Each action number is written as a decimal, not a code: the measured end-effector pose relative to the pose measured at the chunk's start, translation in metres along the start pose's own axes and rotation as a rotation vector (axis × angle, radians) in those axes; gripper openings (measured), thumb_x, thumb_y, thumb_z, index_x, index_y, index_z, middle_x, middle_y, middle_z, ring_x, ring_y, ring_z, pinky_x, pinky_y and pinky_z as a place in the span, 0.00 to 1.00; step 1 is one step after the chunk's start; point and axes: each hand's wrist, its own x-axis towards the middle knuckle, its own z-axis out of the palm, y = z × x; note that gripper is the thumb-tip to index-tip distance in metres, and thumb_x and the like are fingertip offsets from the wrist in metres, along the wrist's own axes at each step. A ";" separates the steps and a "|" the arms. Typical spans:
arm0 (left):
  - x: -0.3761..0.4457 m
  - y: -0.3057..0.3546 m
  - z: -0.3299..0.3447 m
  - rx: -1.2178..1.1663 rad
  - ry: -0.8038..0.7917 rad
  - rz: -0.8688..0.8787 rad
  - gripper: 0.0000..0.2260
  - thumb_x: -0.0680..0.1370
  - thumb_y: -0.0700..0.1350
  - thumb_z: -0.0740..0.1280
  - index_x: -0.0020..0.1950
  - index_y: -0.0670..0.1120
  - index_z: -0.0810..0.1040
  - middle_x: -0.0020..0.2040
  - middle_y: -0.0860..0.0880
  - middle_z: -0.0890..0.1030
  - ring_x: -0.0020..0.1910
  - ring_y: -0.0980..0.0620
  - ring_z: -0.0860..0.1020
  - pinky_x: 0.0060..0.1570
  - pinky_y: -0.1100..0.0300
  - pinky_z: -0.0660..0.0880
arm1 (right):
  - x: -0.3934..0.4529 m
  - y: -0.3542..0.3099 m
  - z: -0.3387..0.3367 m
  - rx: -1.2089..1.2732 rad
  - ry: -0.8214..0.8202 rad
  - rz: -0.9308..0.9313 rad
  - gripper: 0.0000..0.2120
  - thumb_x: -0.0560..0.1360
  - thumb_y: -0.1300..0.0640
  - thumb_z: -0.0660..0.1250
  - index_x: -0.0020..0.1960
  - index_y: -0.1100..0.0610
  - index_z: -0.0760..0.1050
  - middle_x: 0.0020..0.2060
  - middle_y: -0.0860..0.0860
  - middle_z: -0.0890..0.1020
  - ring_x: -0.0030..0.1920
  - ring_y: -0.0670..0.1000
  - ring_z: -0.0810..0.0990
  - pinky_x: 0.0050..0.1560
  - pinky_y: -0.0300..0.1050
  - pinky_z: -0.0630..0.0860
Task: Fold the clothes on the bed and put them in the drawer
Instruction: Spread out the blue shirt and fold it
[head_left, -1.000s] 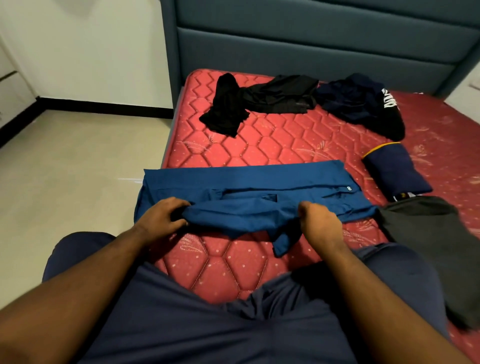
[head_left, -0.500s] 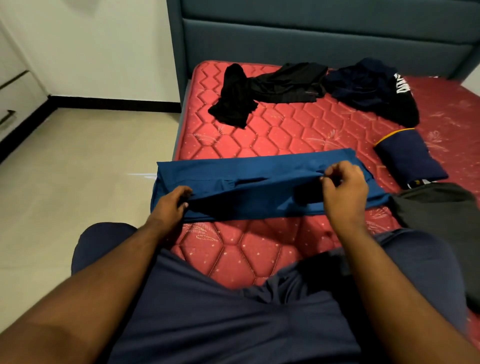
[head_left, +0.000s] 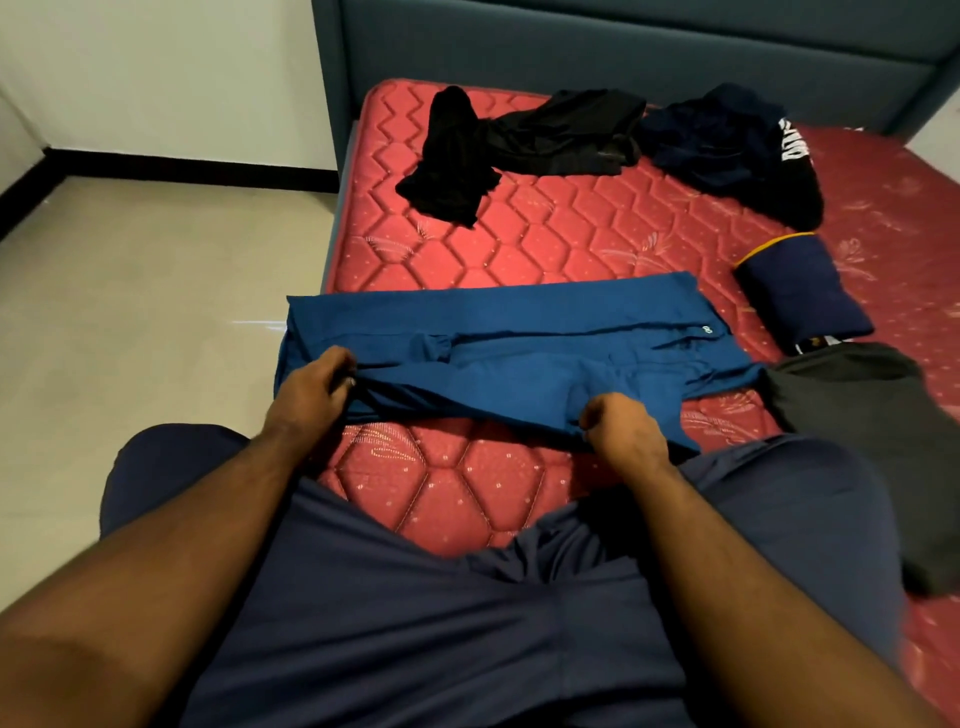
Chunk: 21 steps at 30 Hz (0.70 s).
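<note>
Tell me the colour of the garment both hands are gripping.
Solid medium blue garment, gripped by the left hand and right hand; head view.

White block lettering runs along the dark navy garment at two o'clock, too cropped to read.

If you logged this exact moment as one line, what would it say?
step: folding blue shirt | left hand: grips near edge | right hand: grips near edge | place: bed

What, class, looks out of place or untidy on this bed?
The blue garment overhangs the mattress's left edge, both hands gripping its near fold. Black clothes and a navy garment lie crumpled near the headboard. Nothing is damaged or spilled.
</note>
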 end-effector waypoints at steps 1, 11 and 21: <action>0.000 0.001 0.000 0.012 0.003 0.001 0.09 0.75 0.36 0.68 0.54 0.43 0.77 0.50 0.44 0.83 0.49 0.45 0.81 0.51 0.52 0.76 | 0.002 0.001 0.002 -0.017 0.000 -0.019 0.11 0.71 0.62 0.67 0.52 0.51 0.80 0.54 0.56 0.81 0.54 0.60 0.80 0.53 0.50 0.76; 0.005 0.007 -0.001 -0.014 0.140 0.063 0.06 0.75 0.37 0.63 0.51 0.39 0.74 0.49 0.42 0.78 0.50 0.43 0.76 0.53 0.51 0.71 | 0.007 -0.004 -0.002 0.030 0.447 -0.067 0.06 0.77 0.60 0.60 0.53 0.59 0.70 0.50 0.61 0.79 0.50 0.65 0.79 0.47 0.56 0.73; 0.013 0.014 0.010 -0.007 0.162 0.063 0.12 0.74 0.31 0.63 0.57 0.38 0.74 0.52 0.40 0.78 0.52 0.41 0.76 0.55 0.50 0.71 | 0.012 0.018 0.015 -0.153 -0.011 0.015 0.11 0.74 0.60 0.62 0.54 0.53 0.77 0.56 0.57 0.77 0.56 0.61 0.79 0.54 0.52 0.75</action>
